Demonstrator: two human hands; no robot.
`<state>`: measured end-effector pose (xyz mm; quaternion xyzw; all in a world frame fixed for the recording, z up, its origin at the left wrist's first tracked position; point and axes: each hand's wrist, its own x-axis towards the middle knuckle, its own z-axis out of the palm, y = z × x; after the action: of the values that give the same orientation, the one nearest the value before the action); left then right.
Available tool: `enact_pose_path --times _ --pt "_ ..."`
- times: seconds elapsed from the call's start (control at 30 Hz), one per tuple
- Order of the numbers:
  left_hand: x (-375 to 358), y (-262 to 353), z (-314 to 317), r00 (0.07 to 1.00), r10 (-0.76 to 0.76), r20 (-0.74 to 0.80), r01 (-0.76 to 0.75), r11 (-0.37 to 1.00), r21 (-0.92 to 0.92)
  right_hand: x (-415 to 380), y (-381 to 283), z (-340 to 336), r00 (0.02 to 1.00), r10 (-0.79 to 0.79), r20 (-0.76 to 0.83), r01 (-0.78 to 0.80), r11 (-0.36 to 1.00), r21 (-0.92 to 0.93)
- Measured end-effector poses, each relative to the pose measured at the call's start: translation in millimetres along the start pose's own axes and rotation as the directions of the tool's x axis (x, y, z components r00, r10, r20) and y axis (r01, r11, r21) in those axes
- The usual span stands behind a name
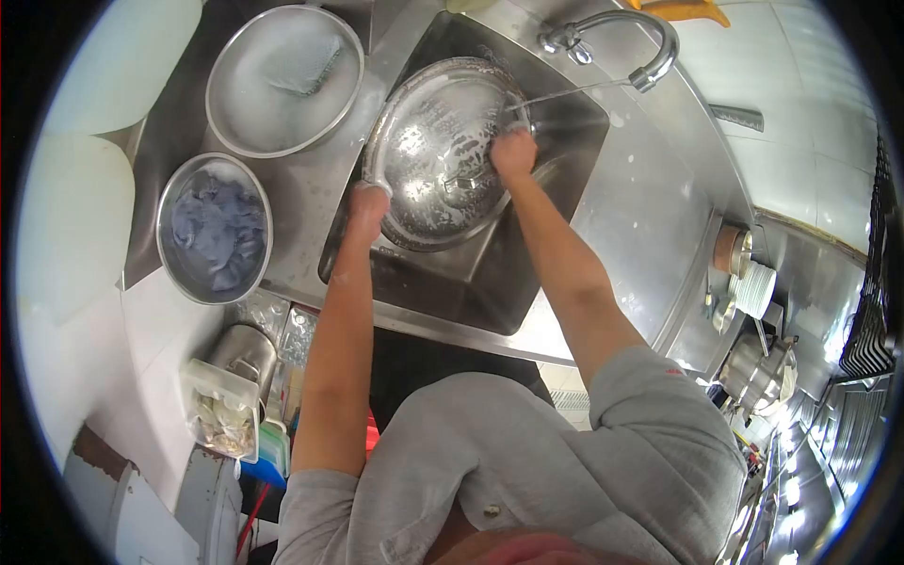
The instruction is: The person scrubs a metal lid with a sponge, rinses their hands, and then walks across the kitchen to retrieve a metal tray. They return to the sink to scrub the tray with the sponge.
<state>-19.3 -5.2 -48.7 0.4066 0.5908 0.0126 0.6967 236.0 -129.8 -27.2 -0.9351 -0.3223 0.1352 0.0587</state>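
A large, round metal pot lid (428,151), wet and streaked with suds, is tilted in the steel sink (452,301). A small loop handle shows on its face. My left hand (370,200) is closed on the lid's lower left rim, with foam around the fingers. At the right rim, my right hand (514,153) is closed as well; its fingertips are partly hidden. From the curved faucet (650,71), a thin stream of water runs onto the lid's upper right part, just above my right hand.
Left of the sink stand a wide basin of soapy water (235,113) with a scrubber (320,71) in it, and a smaller bowl (166,231) holding wet bluish cloth. A clear plastic container (221,414) sits low at left. Stacked white plates (753,287) stand at far right.
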Motion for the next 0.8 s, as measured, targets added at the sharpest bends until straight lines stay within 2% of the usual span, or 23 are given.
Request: enact_pose_path --times 0.03,0.07,0.1,0.17,0.23,0.27,0.37,0.4,0.43,0.47,0.5,0.57,0.6,0.63,0.67,0.73,0.77,0.8 --pt "0 1 0 1.0 -0.003 0.005 0.002 1.0 0.013 -1 -10 6 0.963 -0.18 -0.203 0.18 0.984 -0.019" --pt "4 -4 1 1.0 0.001 -0.001 -0.001 1.0 0.006 -3 -21 13 0.853 -0.346 -0.39 0.345 0.935 -0.075" --pt "11 -10 0 1.0 0.007 -0.008 -0.007 1.0 -0.003 -19 -57 -6 0.745 -0.364 -0.559 0.475 0.878 0.061" --pt "3 -9 0 1.0 0.017 -0.008 -0.017 1.0 -0.024 -39 -84 -19 0.725 -0.498 -0.476 0.594 0.802 0.066" --pt "-6 -1 1 0.999 0.042 -0.003 -0.042 0.996 -0.078 1 -50 -21 0.886 -0.283 -0.367 0.393 0.879 0.271" --pt "-9 -1 0 0.996 0.087 -0.009 -0.088 0.996 -0.025 8 -36 -14 0.945 -0.168 -0.28 0.266 0.894 0.361" --pt "-4 -2 5 0.994 0.091 -0.064 -0.093 0.995 -0.036 3 -49 19 0.915 -0.079 -0.397 0.201 0.94 0.276" --pt "0 -4 5 0.998 0.053 -0.03 -0.055 0.997 -0.053 -21 -72 26 0.86 -0.236 -0.451 0.348 0.919 0.183" --pt "6 -8 2 1.0 0.013 0.004 -0.012 0.998 -0.059 -60 -100 27 0.804 -0.358 -0.474 0.493 0.847 0.197" --pt "8 -8 -1 0.999 -0.023 0.038 0.026 0.998 -0.058 -98 -127 10 0.791 -0.505 -0.345 0.579 0.801 0.155" --pt "5 -5 -2 1.0 -0.015 0.014 0.016 0.999 -0.042 -118 -136 0 0.765 -0.58 -0.279 0.628 0.768 0.126" --pt "-1 1 3 1.0 0.004 -0.029 -0.005 1.0 -0.024 -82 -113 -17 0.647 -0.674 -0.356 0.757 0.621 0.202" --pt "-7 2 0 0.999 0.039 0.034 -0.037 0.998 -0.043 -44 -91 -20 0.748 -0.563 -0.351 0.661 0.674 0.33" --pt "-12 -2 -1 1.0 0.018 0.025 -0.017 0.999 -0.048 -20 -75 -16 0.838 -0.442 -0.319 0.545 0.705 0.454" --pt "-13 1 0 1.0 0.01 0.021 -0.009 0.999 -0.052 -24 -74 -4 0.857 -0.354 -0.375 0.488 0.792 0.367" --pt "-11 8 2 1.0 0.025 0.009 -0.025 0.998 -0.055 -34 -85 22 0.834 -0.181 -0.521 0.326 0.924 0.2" --pt "-6 6 3 0.999 0.043 -0.004 -0.043 0.997 -0.065 -69 -102 31 0.822 -0.308 -0.48 0.427 0.89 0.161" --pt "-6 2 3 0.999 0.049 -0.017 -0.05 0.997 -0.065 -111 -129 9 0.805 -0.456 -0.38 0.564 0.788 0.249"
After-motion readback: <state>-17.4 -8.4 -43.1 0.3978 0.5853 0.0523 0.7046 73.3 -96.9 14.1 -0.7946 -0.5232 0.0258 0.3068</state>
